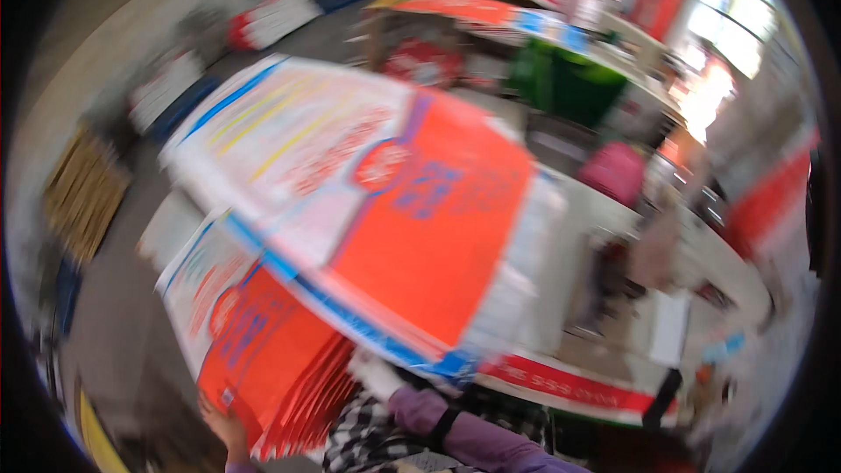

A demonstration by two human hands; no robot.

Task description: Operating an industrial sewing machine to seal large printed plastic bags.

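Note:
A fanned stack of orange and white printed sacks lies low in front of me, its many orange edges spread toward my body. My left hand, bare, grips the left edge of this stack. My right hand, in a white glove below a purple sleeve, is closed at the stack's right edge; blur hides its fingertips. Just beyond, a larger pile of similar sacks with blue borders covers the table, overlapping the smaller stack in view.
A sewing machine stands on the pale worktable to the right. Behind are a pink rounded thing, a green cloth and another table with printed sheets. Bundles lie along the left wall.

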